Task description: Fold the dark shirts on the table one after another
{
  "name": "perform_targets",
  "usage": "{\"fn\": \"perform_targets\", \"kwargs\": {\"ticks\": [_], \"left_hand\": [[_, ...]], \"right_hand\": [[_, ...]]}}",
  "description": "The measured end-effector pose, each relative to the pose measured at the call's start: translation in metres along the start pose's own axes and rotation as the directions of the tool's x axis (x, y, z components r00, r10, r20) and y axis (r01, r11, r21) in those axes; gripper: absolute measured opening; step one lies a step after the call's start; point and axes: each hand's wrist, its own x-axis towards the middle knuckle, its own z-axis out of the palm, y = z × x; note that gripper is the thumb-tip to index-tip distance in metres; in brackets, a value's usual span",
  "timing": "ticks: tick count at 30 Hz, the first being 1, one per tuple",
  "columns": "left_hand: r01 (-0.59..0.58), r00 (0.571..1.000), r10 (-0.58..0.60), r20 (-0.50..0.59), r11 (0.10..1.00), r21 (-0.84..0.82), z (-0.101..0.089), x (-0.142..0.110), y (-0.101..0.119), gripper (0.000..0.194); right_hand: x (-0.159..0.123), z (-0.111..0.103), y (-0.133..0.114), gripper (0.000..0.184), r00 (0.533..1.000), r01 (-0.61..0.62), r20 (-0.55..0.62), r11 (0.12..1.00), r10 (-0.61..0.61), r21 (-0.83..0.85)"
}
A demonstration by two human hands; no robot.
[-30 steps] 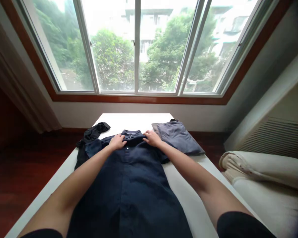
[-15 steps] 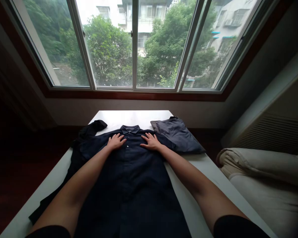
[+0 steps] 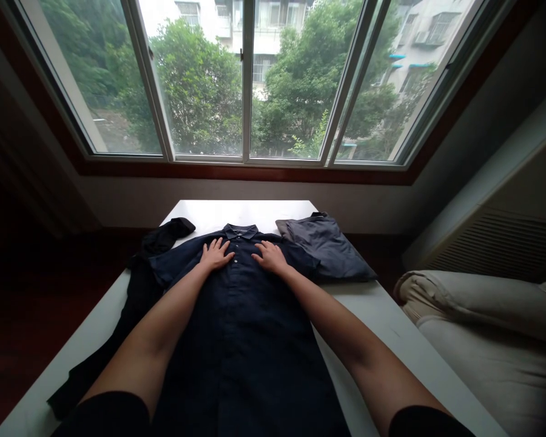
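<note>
A dark navy button-up shirt (image 3: 250,340) lies spread face up on a white table (image 3: 241,211), its collar toward the window. My left hand (image 3: 216,255) rests flat on the left chest of the shirt, just below the collar, with its fingers spread. On the other side of the button line my right hand (image 3: 270,256) also lies flat on the cloth, fingers apart. Neither hand grips the fabric. The lower end of the shirt runs out of view at the bottom.
Folded grey garments (image 3: 330,246) are stacked at the table's far right. A crumpled black garment (image 3: 131,309) lies along the left edge, partly under the shirt. A beige sofa (image 3: 486,309) stands at the right, and a wide window (image 3: 246,85) fills the wall ahead.
The shirt's collar has shifted slightly away from me and to the right. My left hand has slid a little right and up; my right hand has moved slightly left and up.
</note>
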Motion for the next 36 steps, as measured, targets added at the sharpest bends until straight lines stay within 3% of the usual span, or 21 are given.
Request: {"fn": "perform_targets", "kwargs": {"ticks": [3, 7, 10, 15, 20, 24, 29, 32, 36], "left_hand": [[0.007, 0.997, -0.006, -0.083, 1.000, 0.014, 0.000, -0.001, -0.004, 0.072], [0.180, 0.963, -0.174, -0.205, 0.984, 0.011, 0.003, -0.004, -0.014, 0.070], [0.232, 0.962, -0.230, -0.149, 0.973, -0.003, 0.006, -0.005, -0.019, 0.077], [0.201, 0.976, -0.199, -0.092, 0.979, 0.015, 0.010, 0.000, -0.023, 0.087], [0.167, 0.985, -0.167, -0.040, 0.986, 0.008, 0.000, 0.008, -0.026, 0.085], [0.173, 0.976, -0.174, -0.128, 0.985, -0.019, -0.009, 0.001, -0.007, 0.077], [-0.071, 0.959, 0.057, -0.279, 0.997, -0.041, -0.003, -0.052, 0.041, 0.055], [-0.273, 0.937, 0.250, -0.242, 0.960, -0.063, 0.007, -0.105, 0.063, 0.052], [-0.358, 0.928, 0.347, -0.136, 0.931, -0.072, 0.014, -0.160, 0.071, 0.065]], "right_hand": [[-0.005, 0.011, 0.000, 0.077, 0.998, -0.009, 0.068, 1.000, 0.008, 0.005], [0.004, 0.010, 0.013, 0.082, 0.994, 0.002, 0.110, 1.000, -0.003, 0.004], [0.011, 0.008, 0.020, 0.082, 0.992, -0.029, 0.123, 1.000, 0.029, -0.003], [0.005, 0.015, 0.022, 0.079, 0.996, -0.007, 0.088, 1.000, 0.007, -0.010], [-0.001, 0.016, 0.022, 0.077, 0.997, -0.003, 0.080, 1.000, 0.003, -0.006], [0.000, 0.013, 0.021, 0.076, 0.996, -0.017, 0.092, 1.000, 0.017, -0.003], [0.001, 0.013, 0.021, 0.075, 0.997, -0.015, 0.075, 1.000, 0.015, 0.001], [0.000, 0.014, 0.020, 0.074, 0.998, -0.026, 0.060, 1.000, 0.025, 0.009], [-0.007, 0.011, 0.018, 0.063, 0.999, 0.002, -0.040, 0.999, -0.001, 0.034]]}}
